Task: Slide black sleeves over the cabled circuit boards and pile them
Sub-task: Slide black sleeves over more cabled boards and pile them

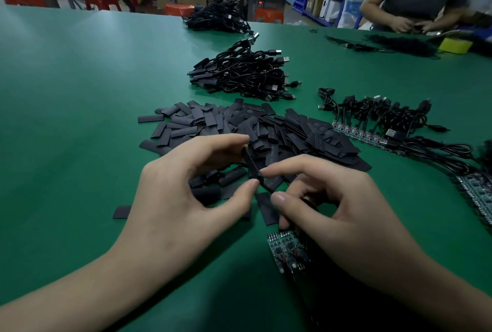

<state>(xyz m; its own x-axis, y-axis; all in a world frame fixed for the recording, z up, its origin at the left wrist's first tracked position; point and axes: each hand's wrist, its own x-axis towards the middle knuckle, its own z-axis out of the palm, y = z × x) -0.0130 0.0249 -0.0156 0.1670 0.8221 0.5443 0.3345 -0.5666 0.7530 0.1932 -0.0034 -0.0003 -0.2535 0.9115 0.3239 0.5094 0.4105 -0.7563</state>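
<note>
Sleeve [250,165] pinched in your left hand [183,198]; right hand [351,214] grips cable end [266,186], circuit board [288,250] just beneath. Squeeze too hard: sleeve mouth flattens, cable jams.

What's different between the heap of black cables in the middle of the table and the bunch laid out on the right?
The middle heap is piled loosely; the right bunch lies spread in a row. The middle heap's cable ends wear black sleeves; the right bunch's ends show bare circuit boards. Both are black cables with USB plugs.
</note>
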